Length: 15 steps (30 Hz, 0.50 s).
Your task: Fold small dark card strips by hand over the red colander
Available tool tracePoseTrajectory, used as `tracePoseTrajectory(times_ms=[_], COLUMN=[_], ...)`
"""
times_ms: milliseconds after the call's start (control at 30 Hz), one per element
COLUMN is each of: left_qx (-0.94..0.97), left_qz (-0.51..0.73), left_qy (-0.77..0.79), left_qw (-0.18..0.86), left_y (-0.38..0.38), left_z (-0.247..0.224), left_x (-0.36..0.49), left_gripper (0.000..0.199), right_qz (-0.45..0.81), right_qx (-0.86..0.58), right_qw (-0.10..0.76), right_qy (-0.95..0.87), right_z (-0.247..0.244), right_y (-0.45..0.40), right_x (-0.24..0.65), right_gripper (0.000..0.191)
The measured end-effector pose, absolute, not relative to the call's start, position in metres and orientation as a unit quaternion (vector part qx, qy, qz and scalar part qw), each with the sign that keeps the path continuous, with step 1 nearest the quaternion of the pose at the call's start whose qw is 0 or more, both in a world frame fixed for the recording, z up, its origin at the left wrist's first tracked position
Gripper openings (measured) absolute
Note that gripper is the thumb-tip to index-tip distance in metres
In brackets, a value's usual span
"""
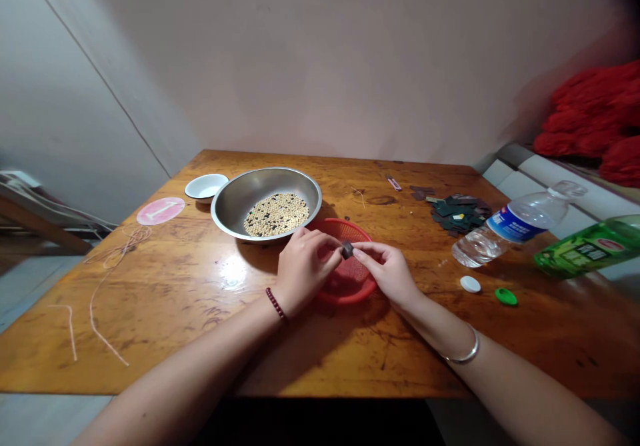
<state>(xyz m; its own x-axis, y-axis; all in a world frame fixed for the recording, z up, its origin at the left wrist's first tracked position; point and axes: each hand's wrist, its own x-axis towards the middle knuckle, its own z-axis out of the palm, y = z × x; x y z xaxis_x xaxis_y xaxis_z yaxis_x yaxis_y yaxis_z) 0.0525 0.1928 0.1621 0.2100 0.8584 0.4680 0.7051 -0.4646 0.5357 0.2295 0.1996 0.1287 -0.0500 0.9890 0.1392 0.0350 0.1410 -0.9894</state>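
Note:
Between the fingertips of my left hand (309, 259) and my right hand (387, 269) is a small dark brown piece (347, 251), pinched from both sides. Its kind is too small to make out. Both hands hover over a red plastic mesh basket (350, 296), whose left part my left hand hides. Just behind my left hand stands a wide steel basin (227, 207) with pale yellow beans (280, 214) mixed with dark ones. A beaded bracelet circles my left wrist, and a silver bangle sits on my right forearm.
A white bowl (207, 186), a pink round card (161, 211) and loose string (93, 306) lie left. Toward the right are dark green scraps (457, 213), a pink cutter (395, 183), a clear bottle (520, 223), a green bottle (590, 249), and white (471, 284) and green (506, 297) caps.

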Motion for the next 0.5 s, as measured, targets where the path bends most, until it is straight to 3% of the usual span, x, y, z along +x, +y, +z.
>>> tracePoseTrajectory(times_ms=[267, 500], left_qx=[0.768, 0.794], left_qz=[0.382, 0.368], left_qy=[0.506, 0.475], left_qw=[0.089, 0.089], left_y=[0.1932, 0.1929], left_z=[0.1641, 0.16], left_x=[0.0505, 0.0521], left_gripper=[0.01, 0.006], right_qz=[0.53, 0.442], right_qx=[-0.462, -0.463], right_qw=[0.535, 0.491], right_qy=[-0.469, -0.591], right_z=[0.1327, 0.1347], right_y=[0.2017, 0.1994], right_x=[0.2308, 0.2297], right_gripper=[0.024, 0.018])
